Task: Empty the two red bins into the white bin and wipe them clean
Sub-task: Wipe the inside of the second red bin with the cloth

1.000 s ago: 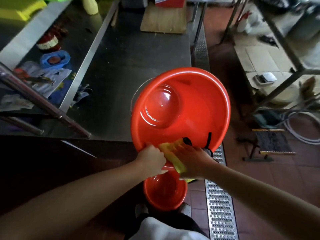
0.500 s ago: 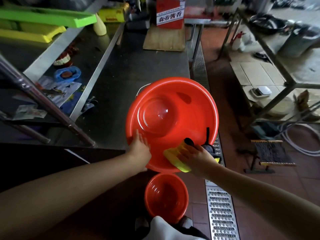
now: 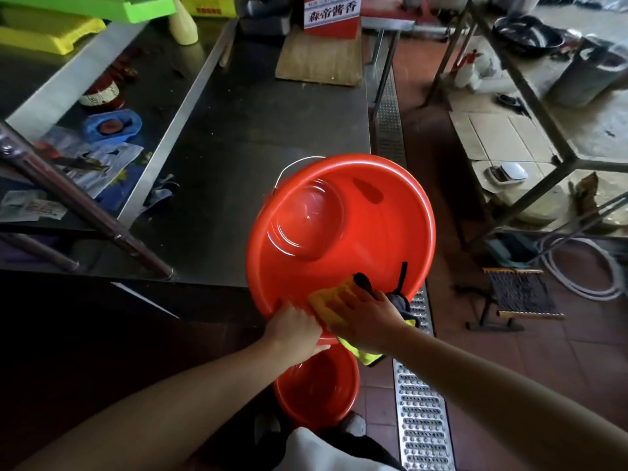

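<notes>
Left hand: the left hand (image 3: 295, 329) has dropped back to the near rim of the big red bin (image 3: 356, 239), fingers curled over it, after resting flat inside.
Right hand: the right hand (image 3: 368, 317) presses the yellow cloth (image 3: 331, 302) on the inner wall, fingers spread.
Bin: tilted above the table edge, looks empty.
Second bin: the smaller red bin (image 3: 316, 389) waits on the floor below.
Meaning: wiping underway, probably rotating for the next pass.

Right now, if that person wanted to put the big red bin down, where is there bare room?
The steel table is bare between its raised left edge and the wooden board at the back, just beyond the big red bin. The tiled floor right of the drain grate is free too. The left shelf is cluttered, and the smaller red bin fills the space at the feet.
</notes>
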Tool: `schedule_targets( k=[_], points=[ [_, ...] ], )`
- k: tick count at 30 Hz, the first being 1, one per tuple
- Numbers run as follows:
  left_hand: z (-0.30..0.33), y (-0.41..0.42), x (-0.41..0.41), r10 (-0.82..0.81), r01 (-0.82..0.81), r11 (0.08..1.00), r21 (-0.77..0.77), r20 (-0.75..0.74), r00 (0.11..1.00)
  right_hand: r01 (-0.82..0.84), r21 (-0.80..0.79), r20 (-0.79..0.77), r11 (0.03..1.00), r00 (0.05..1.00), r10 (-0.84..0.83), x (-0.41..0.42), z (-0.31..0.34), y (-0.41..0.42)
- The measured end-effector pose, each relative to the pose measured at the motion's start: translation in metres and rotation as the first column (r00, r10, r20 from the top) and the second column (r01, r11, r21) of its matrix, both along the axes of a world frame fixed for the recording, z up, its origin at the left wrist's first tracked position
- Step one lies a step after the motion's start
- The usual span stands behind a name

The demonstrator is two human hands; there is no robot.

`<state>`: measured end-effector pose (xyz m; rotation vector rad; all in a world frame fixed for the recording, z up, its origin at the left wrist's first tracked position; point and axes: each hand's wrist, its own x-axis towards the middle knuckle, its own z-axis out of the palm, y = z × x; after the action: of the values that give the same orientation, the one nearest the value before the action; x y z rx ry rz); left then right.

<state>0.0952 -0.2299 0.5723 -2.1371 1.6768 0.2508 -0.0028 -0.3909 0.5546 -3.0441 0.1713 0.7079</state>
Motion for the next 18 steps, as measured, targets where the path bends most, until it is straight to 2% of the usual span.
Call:
schedule_targets(
  k=[4,7,9,11,15,16,18],
  points=[
    [-0.011,0.008,0.002,-0.004,0.005,0.999,-0.033,0.047,0.999,0.006,-0.014,0.008,1.0,1.0,-0.006,0.018,-0.019,0.001],
    [-0.016,0.01,0.002,-0.013,0.011,1.0,0.02,0.102,0.995,0.013,-0.161,-0.032,0.987,0.999,-0.019,0.032,-0.03,-0.027],
    [-0.016,0.007,0.001,-0.014,0.01,0.999,0.041,0.102,0.995,0.094,-0.204,-0.044,0.974,0.994,-0.105,0.042,-0.038,-0.039],
    [-0.016,0.003,0.0,-0.019,0.013,0.998,0.063,0.093,0.996,0.165,-0.14,-0.086,0.976,0.98,-0.178,0.052,-0.049,-0.028],
    [-0.014,0.002,0.0,-0.001,-0.004,0.997,0.074,0.064,0.998,0.13,0.072,-0.068,0.989,0.99,-0.125,0.055,-0.066,0.01],
    [-0.012,0.003,0.0,0.001,-0.006,0.997,0.071,0.063,0.998,0.104,0.08,-0.042,0.991,0.994,-0.101,0.056,-0.067,0.004],
    [-0.01,0.005,-0.001,-0.012,0.006,0.997,0.082,0.078,0.997,0.058,-0.012,-0.009,0.998,0.998,-0.058,0.058,-0.07,-0.02]
  ],
)
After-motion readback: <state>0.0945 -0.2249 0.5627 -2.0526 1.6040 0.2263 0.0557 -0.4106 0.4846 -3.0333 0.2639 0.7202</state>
